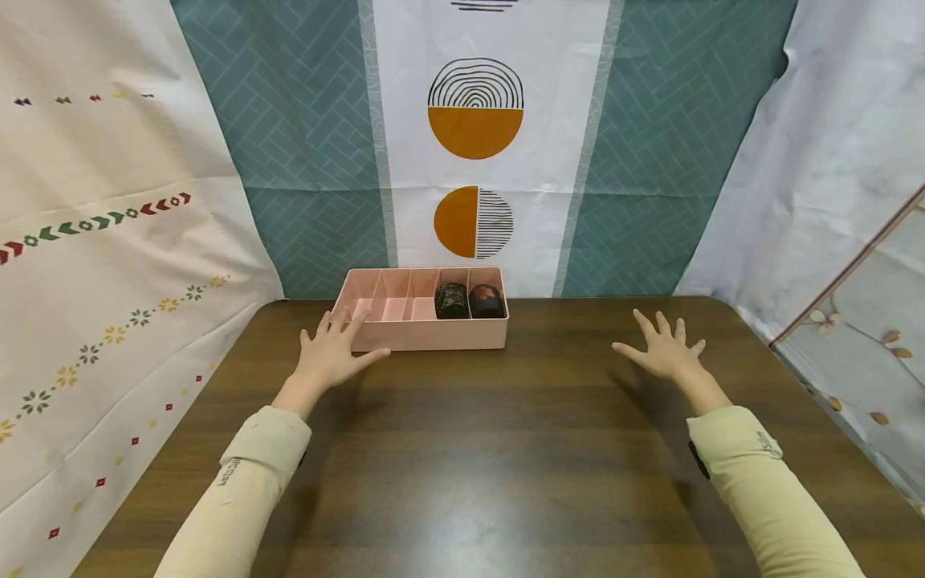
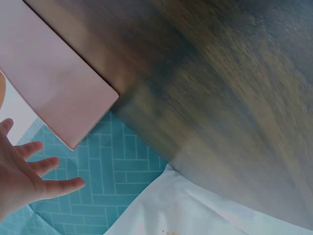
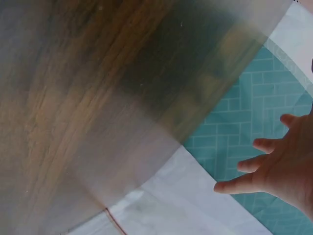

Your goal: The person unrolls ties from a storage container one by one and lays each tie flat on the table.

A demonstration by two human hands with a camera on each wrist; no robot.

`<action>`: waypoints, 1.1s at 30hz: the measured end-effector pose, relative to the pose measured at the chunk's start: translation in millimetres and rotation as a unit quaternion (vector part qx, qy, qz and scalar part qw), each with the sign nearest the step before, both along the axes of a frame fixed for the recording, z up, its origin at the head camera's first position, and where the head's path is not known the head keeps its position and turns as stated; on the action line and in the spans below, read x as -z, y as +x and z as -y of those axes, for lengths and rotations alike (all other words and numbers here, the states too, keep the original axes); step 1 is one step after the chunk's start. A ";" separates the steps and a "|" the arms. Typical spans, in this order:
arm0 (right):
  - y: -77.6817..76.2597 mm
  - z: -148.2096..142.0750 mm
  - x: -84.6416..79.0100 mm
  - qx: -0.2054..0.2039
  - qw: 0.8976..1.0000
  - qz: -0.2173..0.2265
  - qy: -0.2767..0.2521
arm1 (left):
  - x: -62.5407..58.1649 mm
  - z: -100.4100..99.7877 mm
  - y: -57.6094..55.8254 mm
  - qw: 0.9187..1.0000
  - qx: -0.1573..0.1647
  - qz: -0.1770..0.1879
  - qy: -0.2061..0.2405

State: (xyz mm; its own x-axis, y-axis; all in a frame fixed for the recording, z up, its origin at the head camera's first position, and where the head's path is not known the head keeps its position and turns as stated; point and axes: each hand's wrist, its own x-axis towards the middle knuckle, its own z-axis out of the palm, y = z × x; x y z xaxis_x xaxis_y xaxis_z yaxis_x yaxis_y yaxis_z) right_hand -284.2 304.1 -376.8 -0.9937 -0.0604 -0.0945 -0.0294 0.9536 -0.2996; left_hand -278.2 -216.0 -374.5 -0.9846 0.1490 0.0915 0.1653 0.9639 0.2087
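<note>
A pink divided box point(image 1: 433, 335) stands at the back of the brown table, left of centre. Two dark rolled or cup-like things sit in its two right compartments: one with a speckled pattern point(image 1: 451, 302), the other a black one with an orange-red mark point(image 1: 486, 303). My left hand point(image 1: 328, 353), fingers spread, is in front of the box's left end and overlaps it in the head view. To the right, my right hand point(image 1: 665, 351) hovers over the table with its fingers spread, holding nothing. In the left wrist view the box's side point(image 2: 58, 73) lies beyond the left fingers.
The brown wooden table point(image 1: 462, 449) reaches back to a hanging teal and white cloth point(image 1: 303, 144) with orange half-circles. A patterned white cloth point(image 1: 108, 321) borders the left side, and another pale cloth point(image 1: 853, 241) with a floral print hangs on the right.
</note>
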 end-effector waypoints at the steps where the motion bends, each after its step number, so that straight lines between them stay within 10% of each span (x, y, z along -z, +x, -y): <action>1: -0.1 -0.2 -0.2 0.000 1.000 0.000 0.001 | -0.5 0.4 0.0 1.000 0.000 -0.002 0.000; 33: 0.6 6.5 1.7 -0.025 0.999 -0.033 0.011 | -1.1 1.7 0.1 0.991 0.038 -0.132 -0.001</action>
State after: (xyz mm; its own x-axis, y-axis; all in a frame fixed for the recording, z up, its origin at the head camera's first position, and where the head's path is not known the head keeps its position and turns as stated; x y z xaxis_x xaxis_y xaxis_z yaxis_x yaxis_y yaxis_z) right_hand -283.5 297.6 -378.5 -0.9936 -0.1089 -0.0303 -0.0965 0.9565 -0.2753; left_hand -278.2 -217.6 -373.4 -0.9129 0.2212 0.3431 0.2850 0.9471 0.1474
